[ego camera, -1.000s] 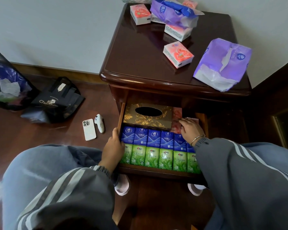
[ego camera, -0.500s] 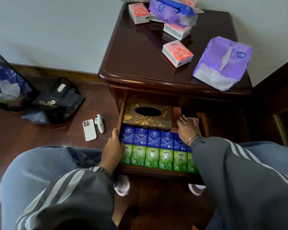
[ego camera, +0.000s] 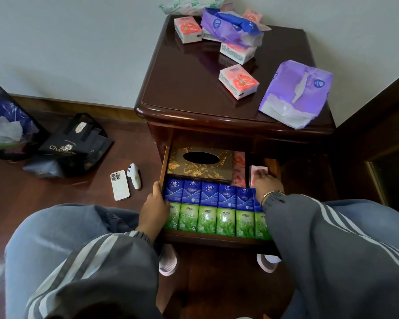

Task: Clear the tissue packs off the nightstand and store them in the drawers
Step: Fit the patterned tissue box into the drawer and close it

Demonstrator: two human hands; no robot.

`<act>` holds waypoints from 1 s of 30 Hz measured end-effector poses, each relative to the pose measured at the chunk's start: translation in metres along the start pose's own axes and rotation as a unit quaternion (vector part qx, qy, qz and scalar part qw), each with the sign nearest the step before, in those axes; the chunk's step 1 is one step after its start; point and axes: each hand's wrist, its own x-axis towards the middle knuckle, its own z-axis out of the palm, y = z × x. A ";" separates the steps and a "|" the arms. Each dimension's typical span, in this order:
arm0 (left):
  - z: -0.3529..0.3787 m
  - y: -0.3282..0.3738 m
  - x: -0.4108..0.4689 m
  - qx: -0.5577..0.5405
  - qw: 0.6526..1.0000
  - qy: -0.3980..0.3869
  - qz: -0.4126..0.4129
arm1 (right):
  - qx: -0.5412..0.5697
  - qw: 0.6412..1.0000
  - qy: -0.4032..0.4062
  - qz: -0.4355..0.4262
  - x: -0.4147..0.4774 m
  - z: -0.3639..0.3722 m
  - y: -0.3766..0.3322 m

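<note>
The left hand [ego camera: 156, 209] clasps the drawer [ego camera: 164, 166] wall at nine o'clock. The right hand [ego camera: 266, 184] presses a pink pack [ego camera: 257, 171] into the two o'clock corner (closure unclear); light and squashy, best pinched by its short edges.

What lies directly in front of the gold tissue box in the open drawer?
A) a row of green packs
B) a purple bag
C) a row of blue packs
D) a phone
C: the row of blue packs sits right against the gold tissue box, with the green packs nearer the drawer's front.
</note>
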 end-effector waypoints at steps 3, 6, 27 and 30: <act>0.001 -0.001 0.002 0.003 1.000 0.000 -0.002 | 0.014 0.999 -0.009 -0.033 0.001 -0.007 0.005; 0.003 -0.001 0.002 0.006 1.000 0.003 -0.005 | 0.070 0.996 -0.008 -0.058 -0.002 -0.010 0.008; 0.005 -0.005 0.004 -0.004 1.000 0.010 0.001 | 0.233 0.958 0.127 0.104 0.012 0.008 -0.006; 0.005 -0.004 0.004 -0.004 1.000 0.012 0.003 | 0.232 0.963 0.097 0.096 0.022 0.003 -0.010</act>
